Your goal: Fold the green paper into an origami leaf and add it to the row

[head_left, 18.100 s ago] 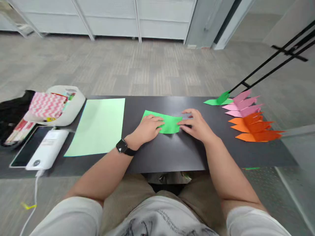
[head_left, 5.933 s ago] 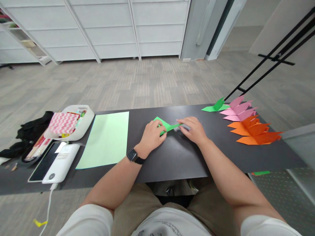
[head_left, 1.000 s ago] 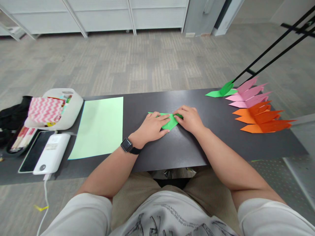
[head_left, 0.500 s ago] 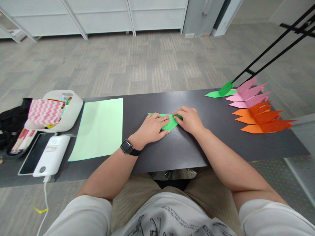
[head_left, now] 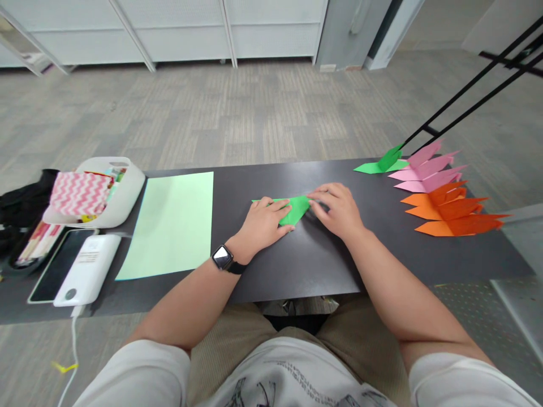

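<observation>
A folded piece of green paper (head_left: 297, 210) lies on the dark table in front of me. My left hand (head_left: 265, 220) rests flat over its left part, fingers spread and pressing it down. Part of the paper is hidden under that palm. At the paper's right end, my right hand (head_left: 337, 209) has its fingers bent around the corner, with the thumb close to the edge. The fingertips cover what that corner looks like.
Folded paper figures in green (head_left: 384, 164), pink (head_left: 428, 169) and orange (head_left: 453, 212) line the table's right. Leftward lie pale green sheets (head_left: 169, 226), a white basket (head_left: 131, 192), a white power bank (head_left: 87, 271) with cable, and a phone (head_left: 51, 277).
My right hand has shifted slightly to the right, and the green flap under its fingers no longer shows. My left hand stays flat on the paper.
</observation>
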A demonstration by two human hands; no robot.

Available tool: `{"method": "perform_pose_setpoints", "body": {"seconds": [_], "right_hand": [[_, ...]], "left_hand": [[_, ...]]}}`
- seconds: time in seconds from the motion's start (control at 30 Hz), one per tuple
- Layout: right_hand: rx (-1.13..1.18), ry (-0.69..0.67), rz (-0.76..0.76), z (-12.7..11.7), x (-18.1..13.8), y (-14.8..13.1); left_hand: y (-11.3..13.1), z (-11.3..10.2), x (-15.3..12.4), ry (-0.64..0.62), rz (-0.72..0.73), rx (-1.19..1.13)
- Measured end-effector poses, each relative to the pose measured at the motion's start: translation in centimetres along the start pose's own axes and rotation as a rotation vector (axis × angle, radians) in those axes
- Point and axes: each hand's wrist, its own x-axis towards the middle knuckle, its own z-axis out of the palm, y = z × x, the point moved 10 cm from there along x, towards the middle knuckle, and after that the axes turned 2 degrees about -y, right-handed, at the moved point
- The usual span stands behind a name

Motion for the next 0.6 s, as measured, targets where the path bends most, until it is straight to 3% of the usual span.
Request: {"method": "perform_pose_setpoints", "body": {"seconds": [0.13, 0.23, 0.6], "right_hand": [[0.092, -0.226, -0.200, 1.8, -1.1, -3.0], [0.114, -0.367, -0.253, 3.2, -1.9, -4.0], [0.101, -0.468, -0.203, 3.6, -2.0, -4.0]], "left_hand": [[0.0, -0.1, -0.1, 0.022, -0.018, -0.006], [-0.2, -0.1, -0.1, 0.022, -0.025, -0.019], [-0.6, 0.3, 0.0, 0.009, -0.033, -0.025]]}}
